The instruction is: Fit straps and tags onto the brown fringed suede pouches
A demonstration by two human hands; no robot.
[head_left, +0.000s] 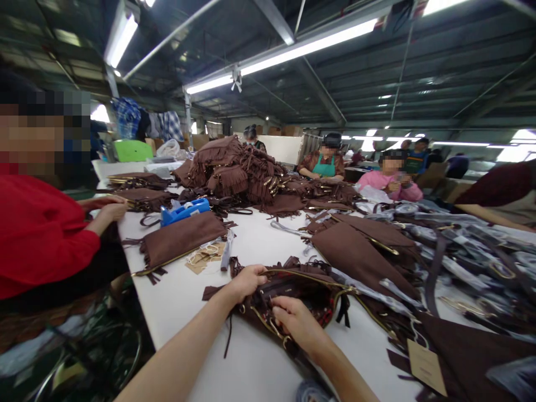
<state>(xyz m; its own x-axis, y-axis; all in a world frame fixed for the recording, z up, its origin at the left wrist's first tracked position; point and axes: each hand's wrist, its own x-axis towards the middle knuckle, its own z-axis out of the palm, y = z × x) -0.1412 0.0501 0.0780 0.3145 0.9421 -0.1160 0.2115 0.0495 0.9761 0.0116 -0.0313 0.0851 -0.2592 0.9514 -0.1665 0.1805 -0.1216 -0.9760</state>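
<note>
A dark brown bag (pixel 322 280) with a gold zipper lies open on the white table (pixel 251 357), its dark lining with red patches showing. My left hand (pixel 250 281) is closed on the bag's rim at its left end. At the near side of the opening is my right hand (pixel 293 318), its fingers bent together at the inner edge by a gold ring; whatever they pinch is too small to make out. A brown strap runs from the bag beneath my right forearm.
Brown fringed bags are heaped at the back (pixel 234 167). A blue tape dispenser (pixel 184 211) stands by a flat bag (pixel 184 240). Wrapped straps (pixel 464 245) and a tagged bag (pixel 473 357) lie right. A person in red (pixel 37 229) sits left; others sit behind.
</note>
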